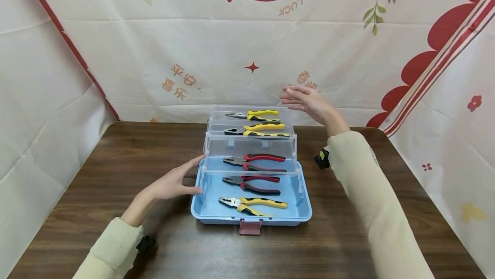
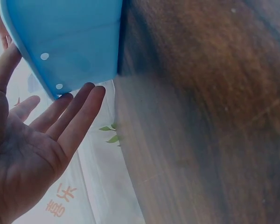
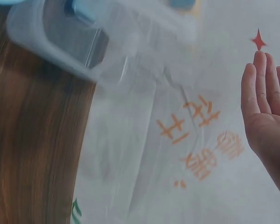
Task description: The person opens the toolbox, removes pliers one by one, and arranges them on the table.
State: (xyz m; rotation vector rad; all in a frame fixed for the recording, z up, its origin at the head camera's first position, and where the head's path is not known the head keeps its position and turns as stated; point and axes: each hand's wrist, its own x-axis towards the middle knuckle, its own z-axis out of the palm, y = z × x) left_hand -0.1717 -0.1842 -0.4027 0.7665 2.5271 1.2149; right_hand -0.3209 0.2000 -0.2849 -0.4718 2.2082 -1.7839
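A light blue toolbox [image 1: 196, 210] with clear fold-out trays [image 1: 232, 145] stands open in the head view. My left hand [image 1: 175, 182] is at its left side, thumb by the rim. In the left wrist view its straight fingers [image 2: 79, 116] reach the box's corner. Raised beyond the trays' back right, my right hand [image 1: 309, 102] has straight fingers and holds nothing. The box holds yellow-black pliers [image 1: 263, 202] at the front and red-black pliers [image 1: 260, 185] behind, with another red-black pair [image 1: 264, 157] farther back. Yellow-black combination pliers [image 1: 267, 127] and long-nose pliers [image 1: 263, 112] lie higher up.
A reddish latch [image 1: 250, 227] hangs at the box's front. Beneath everything is a dark wooden table [image 1: 116, 176]. A white printed cloth [image 1: 232, 55] hangs right behind the table's back edge, with more cloth on both sides.
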